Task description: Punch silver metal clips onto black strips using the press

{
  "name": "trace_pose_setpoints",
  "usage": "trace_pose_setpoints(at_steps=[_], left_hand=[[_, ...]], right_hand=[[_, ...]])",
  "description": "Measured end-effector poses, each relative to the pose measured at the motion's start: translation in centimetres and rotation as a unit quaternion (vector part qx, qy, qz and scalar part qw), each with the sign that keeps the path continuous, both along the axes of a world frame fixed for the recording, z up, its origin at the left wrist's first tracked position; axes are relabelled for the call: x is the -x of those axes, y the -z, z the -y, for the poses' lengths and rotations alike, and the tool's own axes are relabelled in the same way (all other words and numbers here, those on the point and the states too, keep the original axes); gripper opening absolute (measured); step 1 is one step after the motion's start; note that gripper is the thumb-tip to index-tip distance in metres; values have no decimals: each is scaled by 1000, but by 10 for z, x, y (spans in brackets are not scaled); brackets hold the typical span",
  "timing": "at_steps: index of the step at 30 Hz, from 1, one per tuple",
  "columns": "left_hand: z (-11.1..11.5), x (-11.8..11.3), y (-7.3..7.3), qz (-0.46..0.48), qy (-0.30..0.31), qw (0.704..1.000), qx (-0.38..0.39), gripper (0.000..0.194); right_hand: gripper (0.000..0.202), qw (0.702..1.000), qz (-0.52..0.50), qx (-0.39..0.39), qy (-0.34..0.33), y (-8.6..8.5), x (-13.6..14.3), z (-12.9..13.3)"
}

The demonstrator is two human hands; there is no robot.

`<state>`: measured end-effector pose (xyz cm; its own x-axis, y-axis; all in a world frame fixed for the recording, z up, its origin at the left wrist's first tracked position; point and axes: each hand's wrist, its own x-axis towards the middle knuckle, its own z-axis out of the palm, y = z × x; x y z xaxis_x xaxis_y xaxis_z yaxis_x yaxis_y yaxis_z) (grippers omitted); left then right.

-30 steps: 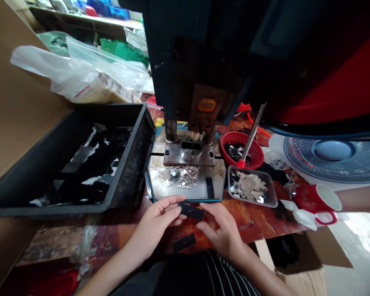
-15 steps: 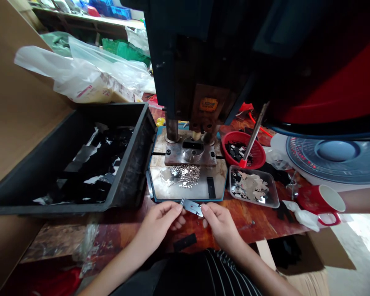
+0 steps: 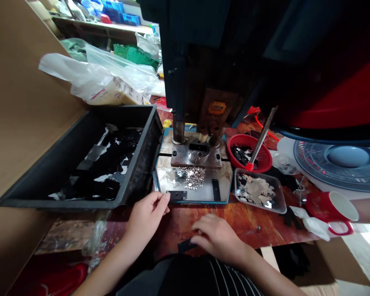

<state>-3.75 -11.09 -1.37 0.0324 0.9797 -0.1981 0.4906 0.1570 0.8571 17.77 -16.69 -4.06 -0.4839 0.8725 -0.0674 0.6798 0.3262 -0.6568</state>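
Observation:
My left hand (image 3: 148,216) pinches the left end of a dark flat plate (image 3: 177,195) with small holes, over the front left edge of the press base (image 3: 200,196). My right hand (image 3: 220,238) hovers low by the table's near edge, thumb and fingers apart, at the right end of a black strip (image 3: 185,246); whether it touches the strip I cannot tell. A pile of small shiny metal pieces (image 3: 193,176) lies on the base. Another black strip (image 3: 216,190) lies to their right. Behind them is the steel die block (image 3: 200,154), under the press head.
A grey bin (image 3: 135,164) of dark pieces stands left. On the right are a red basket (image 3: 267,158), a clear tray (image 3: 282,201) of metal plates, a red mug (image 3: 323,205) and a fan (image 3: 348,158). The press (image 3: 217,107) overhangs the middle.
The plate that both hands held has moved left and forward in my left hand. My right hand has let go and dropped back toward the black strip at the near edge.

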Motion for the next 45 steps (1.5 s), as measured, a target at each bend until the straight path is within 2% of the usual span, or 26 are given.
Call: trace_pose_setpoints(at_steps=[2,3,7,12,17,19,22,25,27,32,37,45], left_hand=[[-2,3,2,-62,2,998,-25,36],[-3,4,3,-92,7,995,-34,37],[-2,6,5,-173,30,983,-49,40],[7,14,6,-135,61,986,-71,39],[18,17,13,-99,118,985,-79,30],[22,13,17,-94,145,982,-76,27],[26,7,22,-72,200,973,-86,24],[29,3,22,-53,268,952,-138,37],[30,1,21,-63,290,937,-182,43],[28,-1,22,-91,229,929,-275,40],[27,-3,26,-108,200,904,-362,32],[26,-4,28,-110,158,901,-389,28]], right_hand=[[25,992,83,-37,-82,5,-1,3],[27,987,114,-50,-100,8,-1,4],[18,979,167,-70,-90,18,3,7],[19,985,154,-62,-54,23,7,11],[20,988,142,-28,-57,20,8,13],[18,993,111,11,-42,15,8,11],[17,994,-21,104,33,3,8,4],[26,964,-177,162,112,-8,8,-6],[28,947,-229,172,145,-13,9,-11],[27,934,-248,160,200,-22,11,-15],[26,940,-256,139,180,-27,11,-13],[23,924,-298,149,188,-23,11,-9]])
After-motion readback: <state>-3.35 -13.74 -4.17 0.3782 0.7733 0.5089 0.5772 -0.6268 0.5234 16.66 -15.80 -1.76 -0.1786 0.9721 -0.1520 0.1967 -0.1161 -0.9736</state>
